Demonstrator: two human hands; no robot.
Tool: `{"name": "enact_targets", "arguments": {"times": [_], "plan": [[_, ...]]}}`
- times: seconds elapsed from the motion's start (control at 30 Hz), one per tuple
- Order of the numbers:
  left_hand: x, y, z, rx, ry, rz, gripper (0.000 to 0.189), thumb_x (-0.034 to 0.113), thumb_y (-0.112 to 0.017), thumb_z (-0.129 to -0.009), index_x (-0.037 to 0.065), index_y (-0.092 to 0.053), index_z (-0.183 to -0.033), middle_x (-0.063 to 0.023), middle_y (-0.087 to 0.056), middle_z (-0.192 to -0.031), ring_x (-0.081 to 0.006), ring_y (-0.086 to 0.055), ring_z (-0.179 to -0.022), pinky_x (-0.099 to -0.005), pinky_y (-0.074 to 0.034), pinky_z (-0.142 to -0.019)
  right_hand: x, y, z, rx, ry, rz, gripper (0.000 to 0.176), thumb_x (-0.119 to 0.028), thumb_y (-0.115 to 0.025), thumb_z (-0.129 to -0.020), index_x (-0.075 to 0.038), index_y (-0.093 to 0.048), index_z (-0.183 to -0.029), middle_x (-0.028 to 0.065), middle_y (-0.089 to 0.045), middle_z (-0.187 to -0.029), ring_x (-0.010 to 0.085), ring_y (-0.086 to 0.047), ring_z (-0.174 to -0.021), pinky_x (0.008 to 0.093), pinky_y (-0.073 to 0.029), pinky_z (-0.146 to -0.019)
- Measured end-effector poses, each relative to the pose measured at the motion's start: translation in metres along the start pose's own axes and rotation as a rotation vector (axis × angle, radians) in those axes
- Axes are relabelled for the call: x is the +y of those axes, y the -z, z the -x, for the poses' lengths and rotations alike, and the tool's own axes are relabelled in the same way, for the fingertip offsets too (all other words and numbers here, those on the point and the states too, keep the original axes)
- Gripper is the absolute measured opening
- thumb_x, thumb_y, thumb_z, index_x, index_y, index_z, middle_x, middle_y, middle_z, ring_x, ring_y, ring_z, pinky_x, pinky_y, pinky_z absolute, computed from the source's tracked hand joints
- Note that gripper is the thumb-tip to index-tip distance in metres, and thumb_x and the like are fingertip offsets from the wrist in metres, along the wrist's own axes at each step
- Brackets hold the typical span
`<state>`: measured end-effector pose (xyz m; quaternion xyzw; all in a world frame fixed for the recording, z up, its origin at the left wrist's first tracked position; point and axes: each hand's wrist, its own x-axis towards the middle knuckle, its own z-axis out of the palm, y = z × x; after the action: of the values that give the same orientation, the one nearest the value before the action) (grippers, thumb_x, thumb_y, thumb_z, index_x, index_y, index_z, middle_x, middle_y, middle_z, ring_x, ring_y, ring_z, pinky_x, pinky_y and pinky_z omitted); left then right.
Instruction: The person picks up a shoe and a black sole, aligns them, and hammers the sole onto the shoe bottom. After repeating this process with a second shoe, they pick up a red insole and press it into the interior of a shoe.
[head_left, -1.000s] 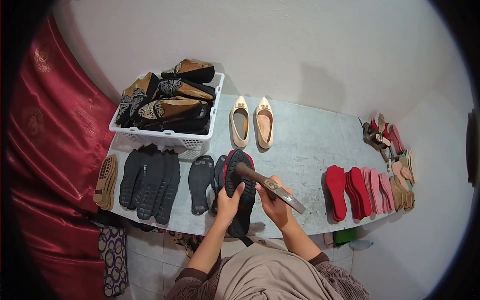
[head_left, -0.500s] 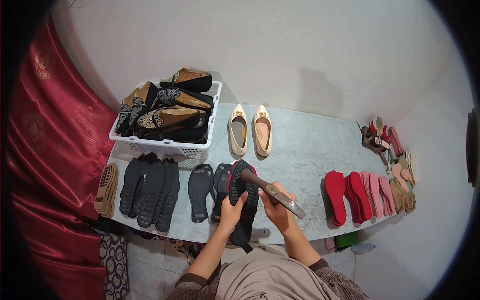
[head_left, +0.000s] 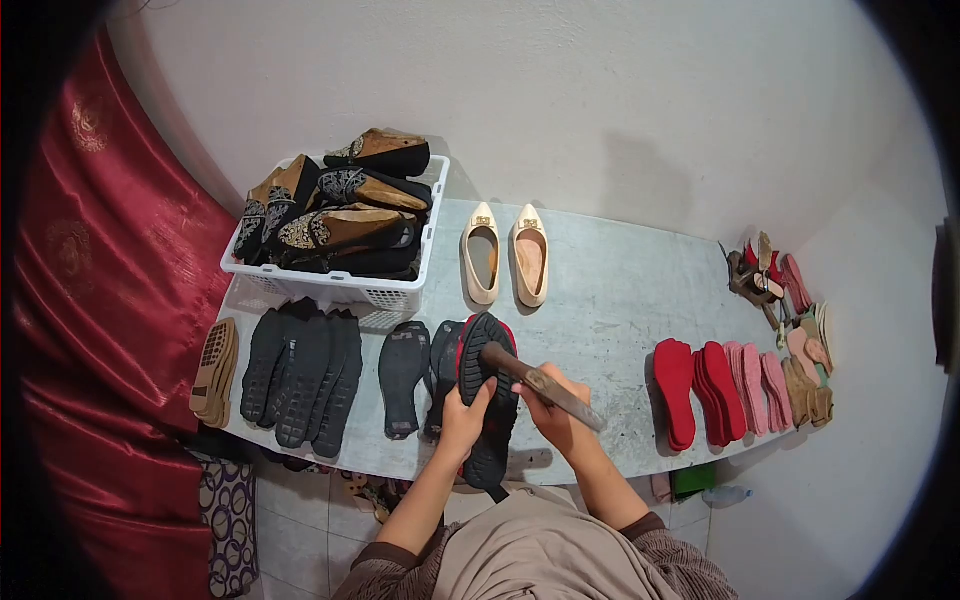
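My left hand (head_left: 464, 422) is closed round a shoe (head_left: 484, 375) with a black ribbed sole facing up and a red edge. In my right hand (head_left: 556, 412) is a hammer (head_left: 548, 385) with a worn brown handle. Its head rests on or just above the front half of the sole; contact cannot be made out. A dark strap end hangs from the lower end of the black piece near my lap. Right behind my left hand lie black soles (head_left: 444, 375) on the table (head_left: 600, 300).
A white basket (head_left: 330, 285) of embellished black shoes stands back left. Cream flats (head_left: 529, 256) sit at centre back. Black soles (head_left: 300, 380) and tan soles (head_left: 213, 370) lie left; red insoles (head_left: 674, 392) and pink insoles (head_left: 755, 388) right, with tools (head_left: 755, 275) behind them.
The view has shifted slightly. Both hands still hold the shoe and the hammer in nearly the same place, and the hammer's far end looks slightly blurred and a little higher.
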<state>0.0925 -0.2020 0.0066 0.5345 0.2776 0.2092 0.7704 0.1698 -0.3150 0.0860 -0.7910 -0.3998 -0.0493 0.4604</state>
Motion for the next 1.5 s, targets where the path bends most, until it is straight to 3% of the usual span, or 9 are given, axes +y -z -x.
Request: {"name": "enact_targets", "arguments": {"times": [0.3,0.37,0.57,0.7,0.77,0.8,1.2,1.37,1.5], "plan": [[0.001,0.0,-0.001,0.003,0.029,-0.035,0.035,0.028,-0.063,-0.084,-0.004,-0.059,-0.099,-0.0084,-0.063,-0.089,-0.0134,-0.057,-0.081,-0.027,-0.044,-0.074,-0.009,-0.001,0.001,-0.034,0.083,0.01,0.017,-0.013,-0.067,-0.079,-0.002,-0.054,-0.08,0.0076,-0.049,-0.052,0.0157,-0.046,-0.042,0.025,-0.038,-0.043],[0.001,-0.002,-0.001,0.004,0.009,-0.069,0.035,0.027,-0.063,-0.083,-0.004,-0.059,-0.099,-0.0084,-0.063,-0.089,-0.0132,-0.057,-0.081,-0.0269,-0.044,-0.074,-0.012,-0.003,0.004,0.202,0.073,-0.181,0.018,-0.015,-0.067,-0.079,-0.004,-0.054,-0.08,0.0087,-0.049,-0.052,0.0147,-0.045,-0.041,0.0243,-0.037,-0.043],[-0.005,-0.003,0.0,-0.012,-0.101,-0.128,0.035,0.027,-0.063,-0.082,-0.005,-0.059,-0.096,-0.009,-0.064,-0.085,-0.0133,-0.058,-0.076,-0.0275,-0.045,-0.07,-0.01,0.006,-0.015,0.073,-0.039,-0.081,0.014,-0.011,-0.062,-0.083,-0.001,-0.052,-0.08,0.0004,-0.042,-0.05,0.0029,-0.039,-0.049,0.0208,-0.032,-0.043],[-0.005,-0.001,0.0,-0.004,-0.158,-0.124,0.036,0.027,-0.066,-0.08,-0.005,-0.06,-0.093,-0.0103,-0.065,-0.082,-0.0146,-0.06,-0.074,-0.029,-0.046,-0.068,-0.002,0.003,-0.01,0.287,0.012,-0.204,0.019,-0.022,-0.062,-0.084,-0.004,-0.055,-0.084,0.0098,-0.05,-0.055,0.0234,-0.05,-0.043,0.0291,-0.041,-0.044],[-0.007,-0.002,-0.001,0.02,-0.132,-0.191,0.036,0.027,-0.066,-0.08,-0.005,-0.06,-0.093,-0.0105,-0.065,-0.081,-0.0145,-0.06,-0.073,-0.0291,-0.047,-0.068,-0.009,0.009,-0.016,0.071,-0.048,-0.057,0.017,-0.018,-0.064,-0.083,-0.003,-0.056,-0.082,0.0093,-0.051,-0.06,0.0213,-0.05,-0.045,0.0272,-0.04,-0.044],[-0.008,-0.003,-0.002,0.048,-0.113,-0.252,0.036,0.027,-0.067,-0.079,-0.005,-0.061,-0.092,-0.0108,-0.065,-0.081,-0.0144,-0.06,-0.072,-0.0291,-0.047,-0.067,-0.006,0.007,-0.013,0.073,0.006,-0.008,0.018,-0.013,-0.063,-0.082,0.001,-0.052,-0.078,0.0027,-0.043,-0.053,0.0052,-0.037,-0.048,0.0209,-0.034,-0.044],[-0.002,0.0,-0.001,0.051,-0.088,-0.241,0.032,0.024,-0.068,-0.079,-0.004,-0.06,-0.094,-0.0099,-0.065,-0.085,-0.0121,-0.059,-0.078,-0.027,-0.046,-0.07,0.003,-0.008,0.013,0.245,0.103,-0.148,0.017,-0.015,-0.067,-0.079,-0.004,-0.055,-0.076,0.0082,-0.048,-0.053,0.0156,-0.046,-0.042,0.0261,-0.038,-0.042],[-0.008,-0.003,-0.002,-0.003,-0.07,-0.202,0.034,0.025,-0.068,-0.079,-0.004,-0.06,-0.097,-0.0096,-0.065,-0.087,-0.0136,-0.059,-0.079,-0.027,-0.046,-0.072,-0.002,-0.003,-0.005,0.084,0.023,-0.021,0.015,-0.011,-0.065,-0.081,-0.001,-0.054,-0.077,0.005,-0.047,-0.052,0.0086,-0.041,-0.044,0.0234,-0.035,-0.043],[0.002,-0.009,-0.003,-0.051,-0.123,-0.158,0.036,0.026,-0.068,-0.079,-0.004,-0.059,-0.097,-0.0089,-0.065,-0.086,-0.0136,-0.059,-0.076,-0.0271,-0.047,-0.071,-0.001,-0.003,-0.02,0.312,0.041,-0.184,0.017,-0.014,-0.064,-0.082,-0.002,-0.053,-0.078,0.0072,-0.044,-0.052,0.0076,-0.036,-0.047,0.0229,-0.032,-0.043]]}}
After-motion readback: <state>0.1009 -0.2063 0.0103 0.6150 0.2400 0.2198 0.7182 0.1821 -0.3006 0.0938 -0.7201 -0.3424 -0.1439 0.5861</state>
